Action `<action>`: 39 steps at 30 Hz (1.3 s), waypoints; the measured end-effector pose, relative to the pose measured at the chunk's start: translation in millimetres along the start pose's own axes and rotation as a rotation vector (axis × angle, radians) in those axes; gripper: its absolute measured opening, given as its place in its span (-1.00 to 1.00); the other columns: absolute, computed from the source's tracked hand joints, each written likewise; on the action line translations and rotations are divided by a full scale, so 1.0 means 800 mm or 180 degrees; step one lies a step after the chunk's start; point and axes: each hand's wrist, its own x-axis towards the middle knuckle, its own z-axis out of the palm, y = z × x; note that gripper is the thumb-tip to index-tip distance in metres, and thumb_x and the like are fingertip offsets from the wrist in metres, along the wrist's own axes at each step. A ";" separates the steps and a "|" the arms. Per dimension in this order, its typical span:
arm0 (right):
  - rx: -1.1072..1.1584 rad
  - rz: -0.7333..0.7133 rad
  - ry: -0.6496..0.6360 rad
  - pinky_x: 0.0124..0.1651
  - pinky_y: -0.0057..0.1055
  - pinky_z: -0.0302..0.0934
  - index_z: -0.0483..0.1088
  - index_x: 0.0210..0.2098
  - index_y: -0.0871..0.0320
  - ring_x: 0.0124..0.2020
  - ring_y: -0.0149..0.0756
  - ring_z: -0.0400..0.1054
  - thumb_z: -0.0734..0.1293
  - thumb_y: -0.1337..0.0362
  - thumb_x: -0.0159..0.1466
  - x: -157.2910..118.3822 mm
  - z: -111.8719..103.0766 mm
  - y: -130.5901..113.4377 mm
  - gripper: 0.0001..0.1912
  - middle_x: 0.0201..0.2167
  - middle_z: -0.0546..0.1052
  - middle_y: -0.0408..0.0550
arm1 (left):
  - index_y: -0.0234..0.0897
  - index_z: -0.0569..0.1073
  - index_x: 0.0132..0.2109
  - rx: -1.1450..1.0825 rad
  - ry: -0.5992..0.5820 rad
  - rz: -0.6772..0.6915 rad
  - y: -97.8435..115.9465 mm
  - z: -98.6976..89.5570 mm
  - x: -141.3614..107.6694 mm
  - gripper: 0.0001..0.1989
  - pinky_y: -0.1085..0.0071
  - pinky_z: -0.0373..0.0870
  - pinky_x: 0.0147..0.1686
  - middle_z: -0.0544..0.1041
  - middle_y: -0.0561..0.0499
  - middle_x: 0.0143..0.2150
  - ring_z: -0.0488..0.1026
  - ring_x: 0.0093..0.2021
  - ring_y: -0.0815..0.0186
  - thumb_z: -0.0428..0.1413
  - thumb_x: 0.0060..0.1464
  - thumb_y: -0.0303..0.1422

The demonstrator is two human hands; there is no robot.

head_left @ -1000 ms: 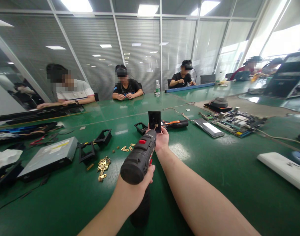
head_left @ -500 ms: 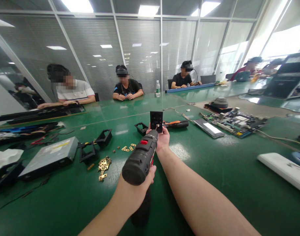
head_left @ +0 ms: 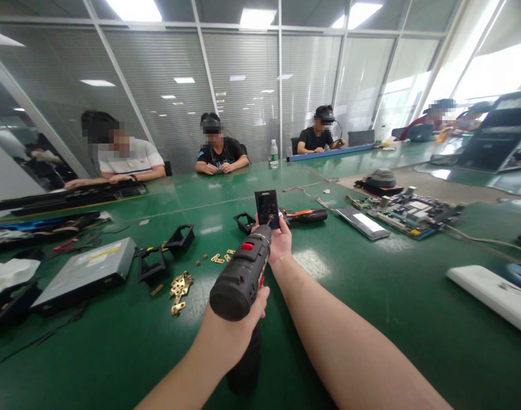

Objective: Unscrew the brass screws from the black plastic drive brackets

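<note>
My left hand [head_left: 254, 313] is wrapped round the grip of a black cordless drill [head_left: 237, 279] with a red switch on top. The drill points away from me, its bit against or very near the lower part of a black square plastic part [head_left: 266, 208]. My right hand [head_left: 280, 242] holds that part upright from behind and below; some of its fingers are hidden. On the table to the left lie a heap of small brass plates [head_left: 180, 290] and several loose brass pieces [head_left: 218, 258]. Black plastic frames [head_left: 180, 238] stand beyond them.
An orange-and-black tool [head_left: 307, 216] lies just behind my right hand. To the right are a phone-like slab [head_left: 362, 222], a circuit board [head_left: 414, 210] and a white bar [head_left: 491, 296]. A metal drive box [head_left: 89, 270] sits left. Several people sit across the green table.
Both hands have shifted slightly left with the drill and the black part. The part has tilted a little, and its face has turned somewhat.
</note>
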 end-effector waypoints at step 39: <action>0.0075 0.0139 0.0169 0.12 -0.06 0.43 0.50 -0.02 0.14 -0.11 -0.14 0.56 0.18 0.03 0.48 0.003 0.004 0.007 -0.61 -0.18 0.69 0.01 | -0.18 0.52 -0.34 0.0008 0.0110 0.0135 -0.027 0.002 0.005 -0.75 0.20 0.52 -0.21 0.56 0.07 -0.51 0.56 -0.42 0.17 0.18 0.17 -0.11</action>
